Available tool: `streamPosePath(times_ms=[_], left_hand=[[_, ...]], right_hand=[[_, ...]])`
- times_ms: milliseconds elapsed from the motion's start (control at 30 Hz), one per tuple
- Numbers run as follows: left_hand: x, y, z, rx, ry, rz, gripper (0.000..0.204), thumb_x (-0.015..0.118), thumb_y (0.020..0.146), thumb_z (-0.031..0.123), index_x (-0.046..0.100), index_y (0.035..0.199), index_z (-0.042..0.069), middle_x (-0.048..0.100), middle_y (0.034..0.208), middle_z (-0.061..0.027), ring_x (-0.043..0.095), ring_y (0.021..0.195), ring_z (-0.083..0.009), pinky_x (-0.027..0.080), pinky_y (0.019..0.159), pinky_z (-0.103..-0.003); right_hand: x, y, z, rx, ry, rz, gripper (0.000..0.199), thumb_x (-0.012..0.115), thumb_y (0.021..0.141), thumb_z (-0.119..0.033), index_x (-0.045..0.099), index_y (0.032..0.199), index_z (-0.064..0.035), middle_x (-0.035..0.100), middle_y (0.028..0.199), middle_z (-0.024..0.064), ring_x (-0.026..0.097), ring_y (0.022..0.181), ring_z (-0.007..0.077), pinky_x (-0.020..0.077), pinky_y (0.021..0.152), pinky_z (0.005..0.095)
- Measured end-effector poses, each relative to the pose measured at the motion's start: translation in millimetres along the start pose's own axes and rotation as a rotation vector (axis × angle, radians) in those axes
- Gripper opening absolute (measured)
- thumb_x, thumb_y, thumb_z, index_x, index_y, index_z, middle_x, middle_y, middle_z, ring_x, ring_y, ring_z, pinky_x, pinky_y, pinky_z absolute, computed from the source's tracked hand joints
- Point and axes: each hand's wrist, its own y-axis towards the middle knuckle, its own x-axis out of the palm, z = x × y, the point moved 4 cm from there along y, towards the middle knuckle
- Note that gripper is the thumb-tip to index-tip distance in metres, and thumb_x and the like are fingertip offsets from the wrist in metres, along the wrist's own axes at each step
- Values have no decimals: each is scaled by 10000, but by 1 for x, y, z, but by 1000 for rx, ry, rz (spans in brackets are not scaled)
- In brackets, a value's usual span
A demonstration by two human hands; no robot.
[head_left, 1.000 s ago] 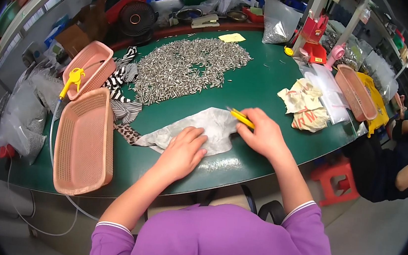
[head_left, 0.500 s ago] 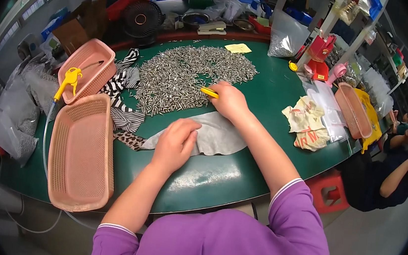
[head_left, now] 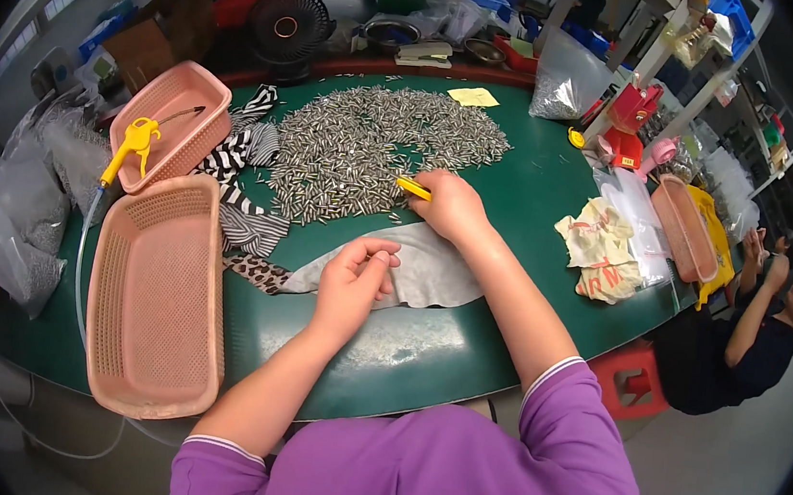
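Note:
A broad heap of small metal pins spreads over the green table. At its near edge, my right hand is closed round a slim yellow tool; the fist hides much of it, so its kind does not show. My left hand is over a grey cloth, its fingers curled in and the thumb against them. Anything inside those fingers is too small or hidden to make out. The grey cloth lies flat between the heap and my body.
Left of the heap lie striped cloths and two pink plastic baskets; a yellow air gun with a hose rests on the farther one. On the right are a printed cloth and another pink basket. A person sits beyond.
My left hand has rolled from palm-down on the grey cloth to thumb-up with curled fingers. My right hand still grips the yellow tool near the heap. The whole view has shifted a little.

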Motion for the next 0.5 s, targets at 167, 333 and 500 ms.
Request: streamPosePath(times_ms=[167, 333, 500], left_hand=[[-6, 4, -3, -33, -119, 44, 169, 474, 964, 105, 585, 1074, 42, 607, 916, -15, 512, 647, -45, 423, 576, -192], [-5, 7, -4, -61, -190, 47, 165, 488, 959, 115, 581, 1069, 33, 609, 913, -25, 518, 641, -53, 424, 563, -197], [-7, 5, -5, -121, -243, 40, 161, 512, 957, 137, 555, 1074, 35, 609, 913, -30, 528, 644, -57, 427, 551, -197]], right_hand=[[5, 4, -5, 31, -55, -80, 269, 720, 742, -214, 674, 982, -103, 633, 964, 138, 617, 910, 330, 491, 794, 420], [-5, 2, -7, 2, -3, -1, 245, 711, 751, -189, 663, 973, -96, 642, 948, 139, 618, 886, 342, 494, 776, 416], [-33, -36, -28, 32, 547, 43, 134, 692, 778, -64, 664, 907, -43, 653, 857, 62, 639, 766, 187, 504, 709, 289]])
